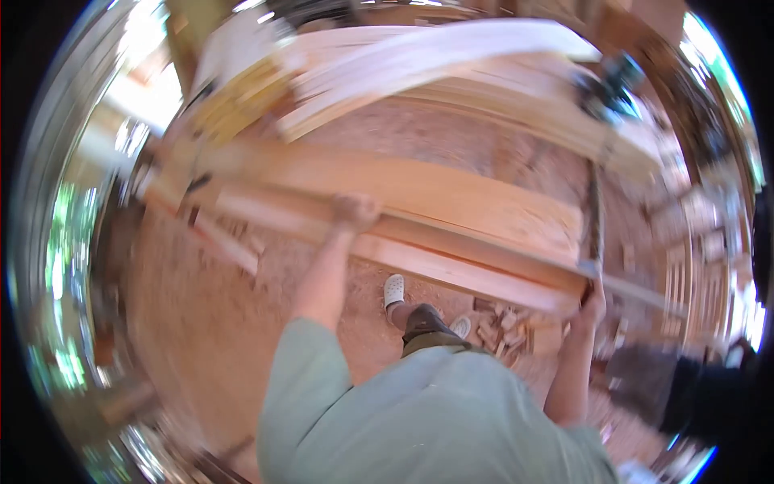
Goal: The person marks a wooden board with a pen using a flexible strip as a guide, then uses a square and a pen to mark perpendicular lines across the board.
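Note:
A long pale wooden plank (451, 198) lies across the middle of the blurred view, on top of other boards. My left hand (355, 212) rests on its near edge, fingers curled over the wood. My right hand (595, 298) is closed around the plank's right end, beside a thin grey strip (637, 290) that sticks out to the right. Both arms reach forward from my pale green shirt.
More planks (451, 64) are stacked behind, pale and blurred. A dark tool (609, 85) sits on the stack's right end. Sawdust ground with wood offcuts (504, 327) lies by my white shoes (393, 289). A dark object (685, 391) is at lower right.

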`<state>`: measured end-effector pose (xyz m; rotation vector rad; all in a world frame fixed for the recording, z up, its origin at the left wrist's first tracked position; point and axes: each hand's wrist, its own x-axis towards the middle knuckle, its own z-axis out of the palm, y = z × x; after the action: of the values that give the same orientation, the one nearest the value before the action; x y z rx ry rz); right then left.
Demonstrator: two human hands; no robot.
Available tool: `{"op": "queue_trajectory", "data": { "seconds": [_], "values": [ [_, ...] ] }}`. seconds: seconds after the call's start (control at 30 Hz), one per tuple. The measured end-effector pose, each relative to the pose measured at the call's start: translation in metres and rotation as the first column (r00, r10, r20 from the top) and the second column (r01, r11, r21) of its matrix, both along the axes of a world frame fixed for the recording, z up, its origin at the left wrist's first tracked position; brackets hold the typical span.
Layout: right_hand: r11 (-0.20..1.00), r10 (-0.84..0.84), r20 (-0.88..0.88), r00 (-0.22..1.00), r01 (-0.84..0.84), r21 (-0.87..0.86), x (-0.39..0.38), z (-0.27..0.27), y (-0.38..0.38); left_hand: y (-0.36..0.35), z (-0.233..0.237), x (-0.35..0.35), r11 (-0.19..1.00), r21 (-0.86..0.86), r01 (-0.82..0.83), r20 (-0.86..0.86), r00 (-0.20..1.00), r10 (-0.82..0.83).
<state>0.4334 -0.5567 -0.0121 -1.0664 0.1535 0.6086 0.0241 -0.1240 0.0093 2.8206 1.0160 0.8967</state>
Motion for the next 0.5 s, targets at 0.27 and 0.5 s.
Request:
{"op": "queue_trajectory", "data": {
  "seconds": [0.27,0.5],
  "values": [
    [0.985,0.049,0.057,0.997,-0.038,-0.170,0.015,0.007,-0.007,-0.013,0.018,0.010,0.989,-0.130,-0.071,-0.080,0.995,0.061],
    [0.977,0.092,0.060,0.994,-0.078,-0.200,0.038,-0.004,-0.012,-0.012,0.012,0.013,0.989,-0.116,-0.090,-0.054,0.995,0.084]
  ]
}}
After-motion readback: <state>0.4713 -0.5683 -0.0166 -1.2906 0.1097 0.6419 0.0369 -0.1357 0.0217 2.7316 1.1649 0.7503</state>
